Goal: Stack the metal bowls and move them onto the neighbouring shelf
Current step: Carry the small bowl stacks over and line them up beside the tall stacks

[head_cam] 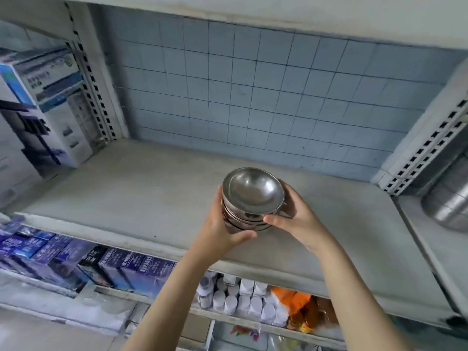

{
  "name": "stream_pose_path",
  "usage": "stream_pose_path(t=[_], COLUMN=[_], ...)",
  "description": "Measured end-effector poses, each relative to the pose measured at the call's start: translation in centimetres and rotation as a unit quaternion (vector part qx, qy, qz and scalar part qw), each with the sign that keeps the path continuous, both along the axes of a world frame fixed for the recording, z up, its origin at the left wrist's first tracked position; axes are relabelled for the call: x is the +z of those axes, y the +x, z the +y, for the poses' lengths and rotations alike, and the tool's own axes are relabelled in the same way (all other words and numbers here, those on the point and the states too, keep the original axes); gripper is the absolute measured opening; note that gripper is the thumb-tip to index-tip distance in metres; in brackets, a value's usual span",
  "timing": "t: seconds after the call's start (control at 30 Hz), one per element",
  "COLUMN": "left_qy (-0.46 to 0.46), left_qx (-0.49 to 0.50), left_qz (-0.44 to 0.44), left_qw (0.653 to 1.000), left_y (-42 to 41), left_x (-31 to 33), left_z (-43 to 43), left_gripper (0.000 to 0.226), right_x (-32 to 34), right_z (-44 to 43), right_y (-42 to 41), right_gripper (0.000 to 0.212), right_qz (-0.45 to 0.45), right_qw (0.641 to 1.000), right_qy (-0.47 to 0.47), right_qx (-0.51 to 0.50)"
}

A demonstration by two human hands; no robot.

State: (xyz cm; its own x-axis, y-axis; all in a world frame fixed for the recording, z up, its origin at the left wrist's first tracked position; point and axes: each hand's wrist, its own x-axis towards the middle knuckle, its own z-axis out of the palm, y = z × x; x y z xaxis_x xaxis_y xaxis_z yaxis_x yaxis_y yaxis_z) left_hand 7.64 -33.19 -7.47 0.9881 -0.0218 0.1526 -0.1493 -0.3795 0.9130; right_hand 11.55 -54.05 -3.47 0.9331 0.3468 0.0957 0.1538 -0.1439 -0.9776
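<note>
1. both hands are clamping onto the stack of metal bowls [253,191] from opposite sides. the left hand [220,229] is wrapping round the left side with its thumb hooking under the near bottom edge, and the right hand [296,214] is cupping the right side with its thumb pressing on the lower bowls.
2. my guess on why: nested bowls are slippery and like sliding apart, so squeezing from both sides plus a thumb underneath is treating the pile as one lump.
3. the stack is sitting over the near-middle part of the grey shelf [126,188], well apart from the boxes [43,102] on the far left and the big metal pot [450,198] in the next bay on the right. i can't tell if the base is touching the shelf, the left thumb is hiding it.
4. the open mouths are facing up and tipping a bit toward the near side, so you're looking straight into the top bowl. the stack's long axis is running roughly vertical, with the top leaning slightly right and far.
5. looks like the stacking is done and the set-down is what's left.
</note>
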Motion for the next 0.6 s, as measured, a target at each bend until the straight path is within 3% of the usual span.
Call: stream_pose_path(t=[0.1, 0.2, 0.4, 0.6], left_qy=[-0.030, -0.027, -0.022, 0.039], left_qx=[-0.018, -0.036, -0.053, -0.034], left_qz=[-0.002, 0.002, -0.026, -0.061], left_qw=[0.999, 0.999, 0.998, 0.997], left_y=[0.8, 1.0, 1.0, 1.2], left_x=[-0.2, 0.1, 0.9, 1.4], left_z=[0.6, 1.0, 1.2, 1.6], left_gripper=[0.108, 0.094, 0.091, 0.098], right_x=[0.2, 0.2, 1.1, 0.5], right_z=[0.2, 0.4, 0.4, 0.3], right_y=[-0.6, -1.1, -1.5, -1.3], right_gripper=[0.082, 0.096, 0.111, 0.101], right_qz=[0.002, -0.009, -0.025, -0.021], right_qw=[1.000, 0.998, 0.993, 0.994], right_qy=[-0.005, -0.034, -0.110, -0.082], right_qx=[-0.030, -0.060, -0.033, -0.066])
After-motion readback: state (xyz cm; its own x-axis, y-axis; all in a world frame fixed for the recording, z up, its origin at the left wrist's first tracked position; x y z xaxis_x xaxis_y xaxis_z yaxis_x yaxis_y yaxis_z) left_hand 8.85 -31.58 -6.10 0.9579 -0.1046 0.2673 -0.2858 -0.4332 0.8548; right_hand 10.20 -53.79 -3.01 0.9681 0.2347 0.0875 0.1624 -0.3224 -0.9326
